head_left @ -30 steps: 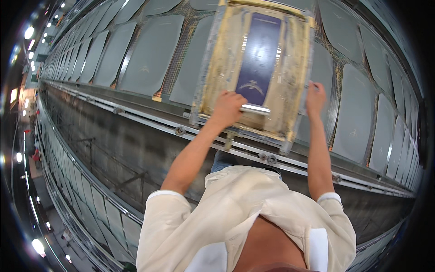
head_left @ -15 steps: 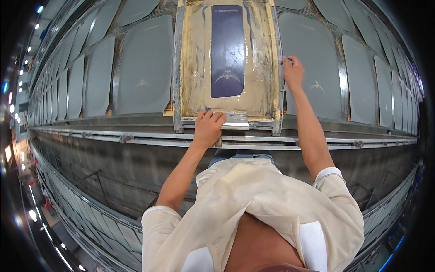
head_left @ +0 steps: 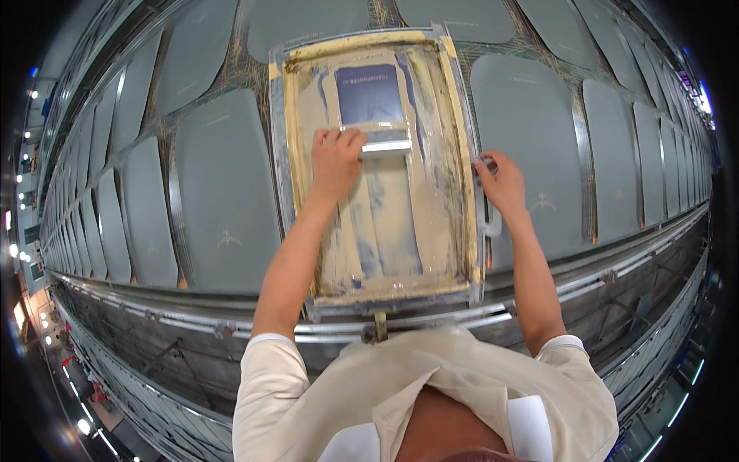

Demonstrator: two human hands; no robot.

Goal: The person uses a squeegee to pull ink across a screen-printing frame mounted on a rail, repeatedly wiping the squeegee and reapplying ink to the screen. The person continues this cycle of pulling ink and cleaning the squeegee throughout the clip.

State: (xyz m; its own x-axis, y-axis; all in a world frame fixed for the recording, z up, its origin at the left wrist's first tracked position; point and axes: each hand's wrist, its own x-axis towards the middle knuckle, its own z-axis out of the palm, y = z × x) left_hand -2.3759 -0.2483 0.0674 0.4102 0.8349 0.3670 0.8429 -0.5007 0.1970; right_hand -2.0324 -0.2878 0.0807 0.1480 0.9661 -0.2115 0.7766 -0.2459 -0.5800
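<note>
My left hand is closed around the left end of a squeegee with a shiny metal bar. The squeegee lies across the mesh of a screen printing frame, in its upper half. Cream ink coats much of the mesh. Above the squeegee a dark blue-purple panel shows bare; below it a cream ink film streaked with blue covers that strip. My right hand is closed on the frame's right side rail, its fingertips curled over the edge.
Rows of grey rounded panels with small pale prints lie on the long table on both sides of the frame. A metal rail runs along the table's near edge. Behind me stands another row of panels.
My left hand has pushed the squeegee from the frame's near end toward the far end, covering most of the blue panel with cream ink. My right hand stays on the right rail.
</note>
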